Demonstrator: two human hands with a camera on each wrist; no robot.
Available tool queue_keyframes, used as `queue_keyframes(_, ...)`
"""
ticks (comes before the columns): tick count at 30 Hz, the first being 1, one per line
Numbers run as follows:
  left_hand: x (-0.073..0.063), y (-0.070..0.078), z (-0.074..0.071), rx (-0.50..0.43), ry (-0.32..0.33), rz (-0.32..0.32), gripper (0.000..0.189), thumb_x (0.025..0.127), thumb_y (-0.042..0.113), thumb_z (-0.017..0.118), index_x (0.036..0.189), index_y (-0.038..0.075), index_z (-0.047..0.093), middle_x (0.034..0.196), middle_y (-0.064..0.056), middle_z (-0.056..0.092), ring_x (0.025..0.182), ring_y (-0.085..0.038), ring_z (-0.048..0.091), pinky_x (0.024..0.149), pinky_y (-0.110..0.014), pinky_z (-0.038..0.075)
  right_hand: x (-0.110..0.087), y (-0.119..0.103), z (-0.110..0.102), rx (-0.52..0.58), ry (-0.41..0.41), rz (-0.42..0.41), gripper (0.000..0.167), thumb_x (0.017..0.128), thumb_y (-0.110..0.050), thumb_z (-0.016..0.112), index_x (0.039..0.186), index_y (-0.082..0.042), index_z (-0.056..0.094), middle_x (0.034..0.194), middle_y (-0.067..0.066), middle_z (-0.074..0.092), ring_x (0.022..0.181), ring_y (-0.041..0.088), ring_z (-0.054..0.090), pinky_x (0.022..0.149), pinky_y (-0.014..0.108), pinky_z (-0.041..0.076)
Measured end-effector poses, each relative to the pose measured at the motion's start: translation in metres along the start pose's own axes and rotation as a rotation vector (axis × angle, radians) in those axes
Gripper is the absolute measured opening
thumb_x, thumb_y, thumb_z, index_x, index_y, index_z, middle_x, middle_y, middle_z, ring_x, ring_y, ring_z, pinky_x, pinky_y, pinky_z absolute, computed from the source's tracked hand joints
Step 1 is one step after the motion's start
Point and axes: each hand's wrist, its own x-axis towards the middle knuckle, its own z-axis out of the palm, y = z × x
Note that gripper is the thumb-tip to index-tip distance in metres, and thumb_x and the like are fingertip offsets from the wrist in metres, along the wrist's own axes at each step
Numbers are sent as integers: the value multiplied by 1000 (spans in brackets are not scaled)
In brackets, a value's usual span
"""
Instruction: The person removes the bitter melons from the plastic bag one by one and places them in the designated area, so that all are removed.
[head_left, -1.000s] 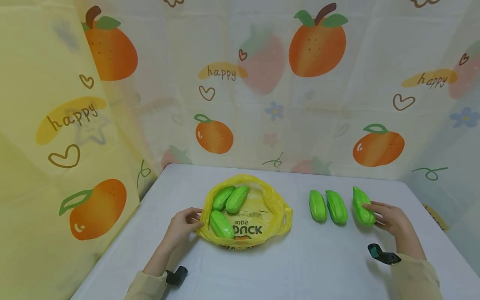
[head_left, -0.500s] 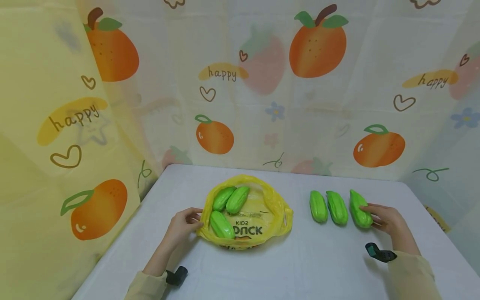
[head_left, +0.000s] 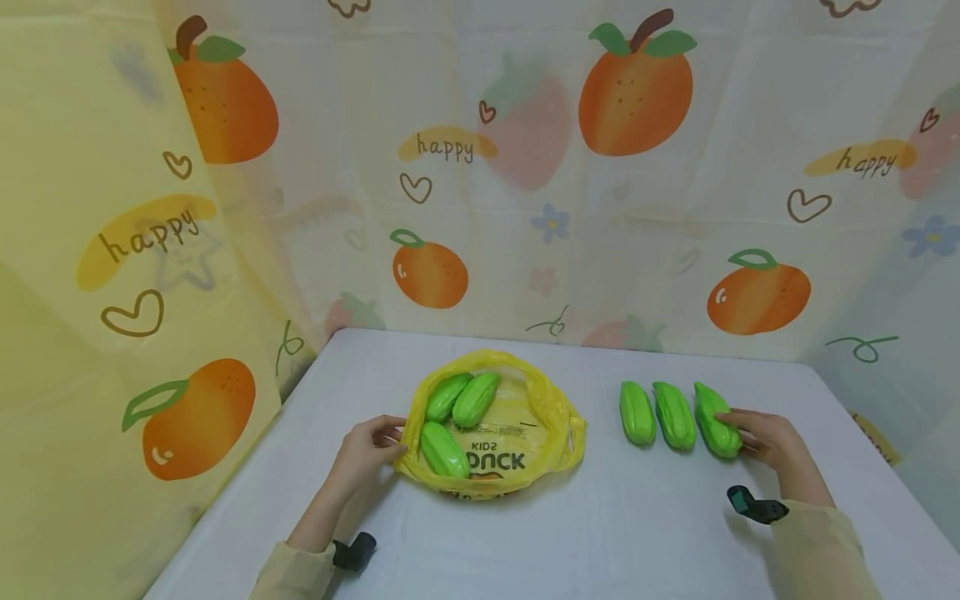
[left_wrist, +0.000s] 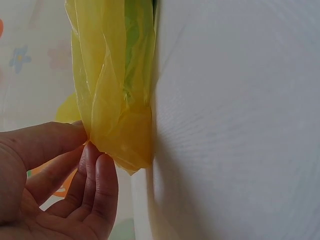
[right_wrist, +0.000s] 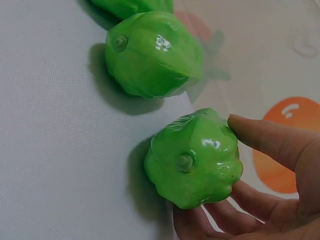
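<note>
My left hand (head_left: pixel 369 443) pinches the left edge of a yellow plastic bag (head_left: pixel 558 446), which lies with its mouth spread wide. In the left wrist view the bag's thin film (left_wrist: pixel 107 100) is between thumb and fingers. Inside the bag are three shiny green ridged gourds (head_left: pixel 444 450). On the right, my right hand (head_left: pixel 772 442) holds another green ridged gourd (head_left: pixel 716 421), low over the white tabletop. In the right wrist view the thumb is on one side of this gourd (right_wrist: pixel 192 160) and the fingers on the other, its stem end toward the camera.
Two more green gourds (head_left: pixel 637 412) lie side by side just left of the held one. The white table (head_left: pixel 570 533) runs back to a fruit-printed curtain (head_left: pixel 525 250), with a yellow side of it (head_left: pixel 67 400) along the left.
My right hand has moved slightly left with its gourd, bringing it closer to the two on the table. The left hand and the bag look unchanged.
</note>
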Motion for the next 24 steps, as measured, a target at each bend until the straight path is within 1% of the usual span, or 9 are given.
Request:
queue_keyframes(7,-1,0,-1,-1,1,0,36,78,5,73,112,9,67,92,-4,65,80,-14,62,67,-27,51,0,-1,2,-28,-7,-6,96,82,-38,71,147,6,18,155,27,4,139,43,16,113,48,25)
queue_keyframes(13,-1,1,-1,7,0,2,35,77,5,73,112,9,67,91,-4,65,80,-14,62,67,-26,50,0,-2,2,-18,-5,-2,95,81,-37,72,147,7,19,155,27,7,137,43,20,112,49,26)
queue_keyframes(19,0,2,-1,-4,-3,-2,36,77,5,73,112,10,68,91,-4,65,80,-14,61,67,-26,50,2,-1,1,-12,-19,-10,94,81,-35,73,146,8,21,154,27,10,135,42,25,112,49,27)
queue_keyframes(24,-1,1,-1,-5,-2,0,36,77,5,73,112,10,68,91,-4,65,80,-14,62,67,-26,50,0,-1,-1,-18,-35,-16,92,83,-35,71,146,9,20,155,27,9,136,42,23,112,49,27)
